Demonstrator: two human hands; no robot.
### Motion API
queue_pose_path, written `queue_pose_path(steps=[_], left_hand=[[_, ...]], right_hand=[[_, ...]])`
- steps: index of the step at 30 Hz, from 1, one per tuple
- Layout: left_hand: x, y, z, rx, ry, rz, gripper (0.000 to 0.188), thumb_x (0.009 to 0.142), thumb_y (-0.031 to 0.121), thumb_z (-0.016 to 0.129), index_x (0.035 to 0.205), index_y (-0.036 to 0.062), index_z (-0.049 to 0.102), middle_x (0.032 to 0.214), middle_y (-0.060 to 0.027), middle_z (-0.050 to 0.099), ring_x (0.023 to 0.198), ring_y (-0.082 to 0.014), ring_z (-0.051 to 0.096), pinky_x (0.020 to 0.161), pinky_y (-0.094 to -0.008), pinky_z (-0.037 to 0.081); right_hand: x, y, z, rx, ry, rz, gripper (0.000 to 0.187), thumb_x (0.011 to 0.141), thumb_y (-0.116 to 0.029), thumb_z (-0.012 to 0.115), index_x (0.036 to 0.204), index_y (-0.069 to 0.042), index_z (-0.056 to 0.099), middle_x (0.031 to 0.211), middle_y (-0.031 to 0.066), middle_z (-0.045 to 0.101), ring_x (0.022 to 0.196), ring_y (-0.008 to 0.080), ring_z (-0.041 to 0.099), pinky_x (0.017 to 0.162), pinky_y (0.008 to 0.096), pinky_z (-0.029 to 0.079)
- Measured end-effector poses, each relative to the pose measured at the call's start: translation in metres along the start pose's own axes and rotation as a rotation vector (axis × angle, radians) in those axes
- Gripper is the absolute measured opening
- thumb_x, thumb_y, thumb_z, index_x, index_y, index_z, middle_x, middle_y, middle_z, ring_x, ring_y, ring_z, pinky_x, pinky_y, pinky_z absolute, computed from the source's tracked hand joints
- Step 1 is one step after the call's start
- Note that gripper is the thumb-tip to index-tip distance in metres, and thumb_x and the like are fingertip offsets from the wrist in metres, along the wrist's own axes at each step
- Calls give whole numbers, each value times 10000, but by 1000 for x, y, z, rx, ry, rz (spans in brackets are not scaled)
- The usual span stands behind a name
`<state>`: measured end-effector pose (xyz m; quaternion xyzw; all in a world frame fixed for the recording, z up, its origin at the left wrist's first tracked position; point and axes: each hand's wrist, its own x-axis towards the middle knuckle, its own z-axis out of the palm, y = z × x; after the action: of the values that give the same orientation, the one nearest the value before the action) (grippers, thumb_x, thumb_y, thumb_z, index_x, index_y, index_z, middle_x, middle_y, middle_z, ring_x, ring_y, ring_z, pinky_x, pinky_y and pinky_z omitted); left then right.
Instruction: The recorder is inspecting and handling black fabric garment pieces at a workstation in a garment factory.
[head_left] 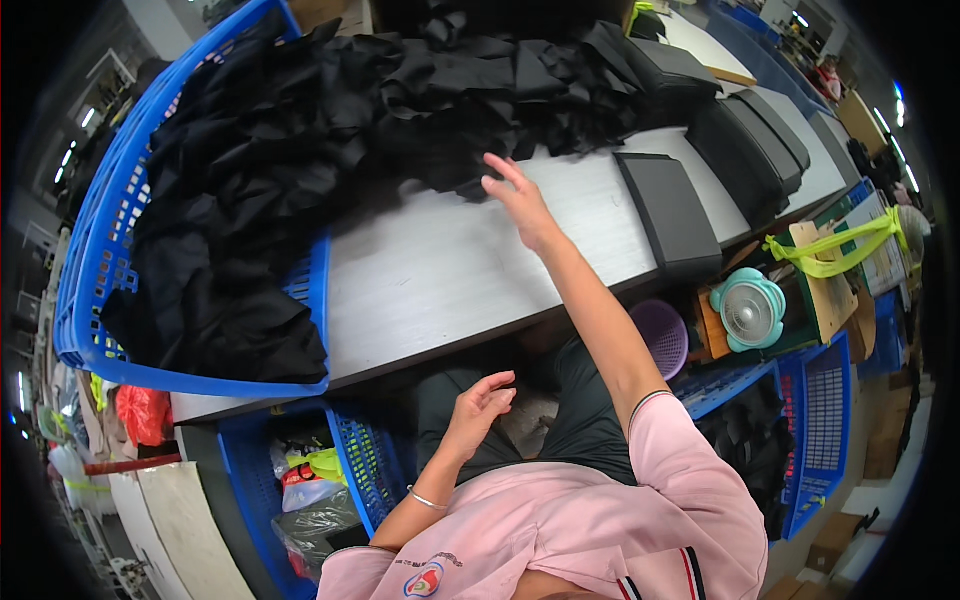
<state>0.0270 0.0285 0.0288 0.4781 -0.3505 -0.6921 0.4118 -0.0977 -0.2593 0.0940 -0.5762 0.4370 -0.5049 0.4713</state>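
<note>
My right hand point(522, 203) reaches out over the grey-white tabletop point(440, 260), its fingers stretched and holding nothing. Just beyond its fingertips lies the near edge of a long heap of black fabric pieces point(430, 90); the part nearest the hand is blurred. The heap runs left into a large blue plastic basket point(110, 240) and spills over its rim. Close to my body, below the table's front edge, my left hand point(480, 408) hangs above my lap. Its fingers are loosely bent and apart, with nothing in them.
To the right on the table are a dark grey padded block point(668, 215) and several similar black ones point(750, 150). Below sit a teal fan point(748, 308), a purple basket point(660, 335) and blue crates point(825, 430). Another blue crate point(365, 465) stands at my left, holding plastic bags.
</note>
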Motion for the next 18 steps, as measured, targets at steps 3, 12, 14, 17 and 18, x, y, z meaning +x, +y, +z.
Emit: queue_pose_path(steps=[3, 12, 14, 17, 18], left_hand=[[-1, 13, -6, -37, 8, 62, 416, 977, 200, 643, 1350, 31, 573, 1205, -69, 666, 1072, -118, 633, 886, -263, 506], [52, 83, -8, 467, 561, 776, 751, 827, 34, 744, 1483, 35, 377, 1488, -164, 404, 1289, -279, 498, 978, -375, 485], [68, 105, -5, 656, 649, 881, 674, 796, 22, 756, 1415, 93, 497, 1463, -131, 440, 1285, -310, 486, 1010, -397, 442], [94, 104, -17, 852, 659, 949, 395, 795, 32, 756, 1177, 107, 687, 1326, -84, 560, 1216, -292, 511, 981, -378, 443], [100, 109, -13, 758, 664, 951, 166, 785, 48, 756, 938, 110, 736, 1133, -44, 642, 1129, -280, 533, 975, -392, 408]], right_hand=[[8, 1, 5, 329, -35, 285, 593, 931, -257, 637, 1468, -67, 473, 1604, 144, 310, 1404, 249, 364, 1174, 421, 230], [-150, 5, -4, 377, -210, 189, 581, 933, -136, 621, 1461, 27, 437, 1497, 84, 444, 1315, 185, 444, 1086, 329, 360], [-179, -3, -4, 448, -199, 281, 559, 927, -111, 634, 1444, 17, 465, 1463, 77, 479, 1279, 171, 483, 1072, 312, 375], [-202, -9, -16, 403, -204, 354, 521, 922, -139, 650, 1407, 1, 523, 1413, 30, 511, 1208, 138, 508, 1056, 286, 364], [-205, -11, -20, 321, -160, 312, 448, 910, -110, 666, 1340, -12, 586, 1352, 68, 568, 1139, 169, 559, 1008, 304, 420]])
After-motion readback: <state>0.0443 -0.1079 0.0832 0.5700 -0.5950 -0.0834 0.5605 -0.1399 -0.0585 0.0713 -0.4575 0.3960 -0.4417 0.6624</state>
